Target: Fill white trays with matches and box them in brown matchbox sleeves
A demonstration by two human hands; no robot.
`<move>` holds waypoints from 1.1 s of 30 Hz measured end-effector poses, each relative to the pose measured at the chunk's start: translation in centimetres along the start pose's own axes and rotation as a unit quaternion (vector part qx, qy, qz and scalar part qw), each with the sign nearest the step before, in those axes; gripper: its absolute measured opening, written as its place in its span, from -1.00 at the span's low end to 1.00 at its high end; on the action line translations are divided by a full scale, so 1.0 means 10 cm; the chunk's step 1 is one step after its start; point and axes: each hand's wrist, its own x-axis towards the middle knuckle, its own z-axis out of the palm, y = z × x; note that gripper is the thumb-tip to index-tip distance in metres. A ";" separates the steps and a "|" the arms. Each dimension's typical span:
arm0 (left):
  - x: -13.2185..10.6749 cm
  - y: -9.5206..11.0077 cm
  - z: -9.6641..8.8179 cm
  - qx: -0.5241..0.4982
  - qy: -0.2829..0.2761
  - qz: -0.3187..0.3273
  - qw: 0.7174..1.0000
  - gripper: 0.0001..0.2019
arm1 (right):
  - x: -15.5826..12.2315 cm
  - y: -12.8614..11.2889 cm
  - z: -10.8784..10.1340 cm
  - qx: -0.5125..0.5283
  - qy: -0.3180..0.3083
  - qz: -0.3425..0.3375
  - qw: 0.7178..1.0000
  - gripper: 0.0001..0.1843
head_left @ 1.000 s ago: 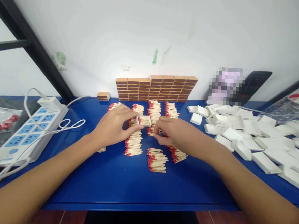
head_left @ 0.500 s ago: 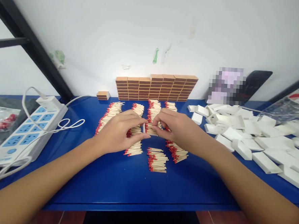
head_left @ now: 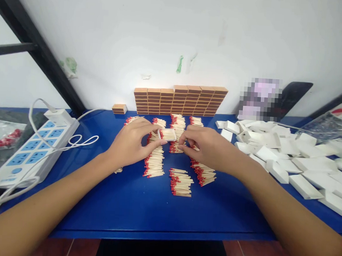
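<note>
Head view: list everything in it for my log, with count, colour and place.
table: one, blue, spans the view.
matches: several rows, pale with red heads, table middle.
matchbox stack: one, brown, against the wall; single box left of it.
white boxes: many, white, heaped at right.
power strip: one, white and blue, at left.
cable: at least one, white, looped over the strip.
tray: one, white, in the left hand.
left hand: one, pinches the tray above the matches.
right hand: one, fingertips on the matches beside the tray.

Small white matchbox tray (head_left: 167,134), open side up, above red-tipped match rows (head_left: 154,163)
</note>
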 end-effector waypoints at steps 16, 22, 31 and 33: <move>0.01 -0.02 -0.01 0.025 -0.014 -0.006 1.000 -0.66 | -0.02 0.06 -0.01 -0.012 -0.102 0.035 0.994 -0.92; 0.01 -0.02 -0.01 0.022 -0.020 -0.007 1.000 -0.65 | -0.01 0.05 -0.02 -0.009 -0.132 0.055 0.990 -0.88; 0.00 -0.03 -0.01 0.024 -0.021 -0.003 0.999 -0.66 | -0.01 0.03 -0.02 -0.001 -0.124 0.052 0.991 -0.89; 0.00 -0.03 -0.01 0.022 -0.022 0.000 0.999 -0.66 | -0.01 0.04 -0.02 0.000 -0.121 0.050 0.991 -0.89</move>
